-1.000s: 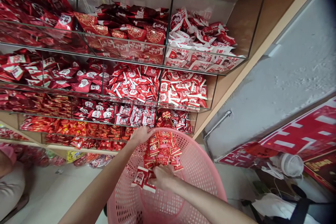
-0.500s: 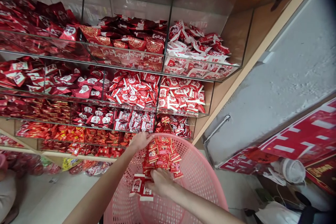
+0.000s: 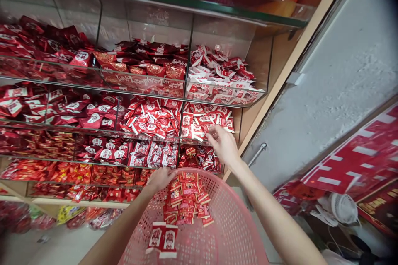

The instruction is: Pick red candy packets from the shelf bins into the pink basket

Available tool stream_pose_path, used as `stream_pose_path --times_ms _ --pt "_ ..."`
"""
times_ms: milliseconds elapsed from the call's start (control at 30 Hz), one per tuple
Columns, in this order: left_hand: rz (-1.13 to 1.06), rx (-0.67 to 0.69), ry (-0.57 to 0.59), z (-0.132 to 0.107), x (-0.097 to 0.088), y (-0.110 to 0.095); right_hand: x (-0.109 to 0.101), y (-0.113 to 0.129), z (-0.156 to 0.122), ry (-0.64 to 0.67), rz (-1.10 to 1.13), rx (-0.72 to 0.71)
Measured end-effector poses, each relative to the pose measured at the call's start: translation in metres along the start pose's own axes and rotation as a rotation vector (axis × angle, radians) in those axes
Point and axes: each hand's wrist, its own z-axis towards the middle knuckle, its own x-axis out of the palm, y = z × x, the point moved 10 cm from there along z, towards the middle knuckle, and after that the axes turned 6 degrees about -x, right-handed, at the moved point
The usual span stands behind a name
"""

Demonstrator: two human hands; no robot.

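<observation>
My left hand [image 3: 161, 179] is closed on the far rim of a pink plastic basket [image 3: 241, 211], with its fingers over the edge. Inside lie a heap of small red-and-gold wrapped candies [image 3: 186, 198] and two larger red-and-white packets [image 3: 162, 240] side by side. My right hand [image 3: 223, 145] is raised beyond the basket, at the front of a shelf bin of red-and-white wrapped candies [image 3: 194, 121]. Its fingers are apart and slightly curved, and I see nothing held in them. The fingertips overlap the bin's front edge; whether they touch the candies I cannot tell.
Glass-fronted shelves [image 3: 124, 87] hold several bins of red wrapped sweets. A green-edged glass shelf [image 3: 174, 2] juts out above. The wooden end panel [image 3: 280, 87] and grey wall [image 3: 336, 74] stand to the right. A small white fan [image 3: 343, 208] sits at the lower right.
My right hand has left the basket's inside and risen to the shelf bin. The two larger packets now lie uncovered. My left hand stays on the rim; the view has shifted.
</observation>
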Motion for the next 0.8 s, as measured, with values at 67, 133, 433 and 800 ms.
stream_pose_path --times_ms 67,133,433,800 --pt "-0.001 0.006 -0.006 0.001 0.0 0.0 -0.006 -0.006 0.017 -0.031 -0.117 -0.092" --pt "0.004 0.013 -0.01 0.002 0.001 0.0 -0.003 -0.01 0.03 -0.009 -0.205 -0.172" --pt "0.017 0.009 -0.022 0.003 0.002 0.002 0.021 -0.011 0.04 0.087 -0.322 -0.179" --pt "-0.007 0.013 -0.014 0.003 0.003 0.003 0.019 -0.016 0.045 0.134 -0.233 -0.199"
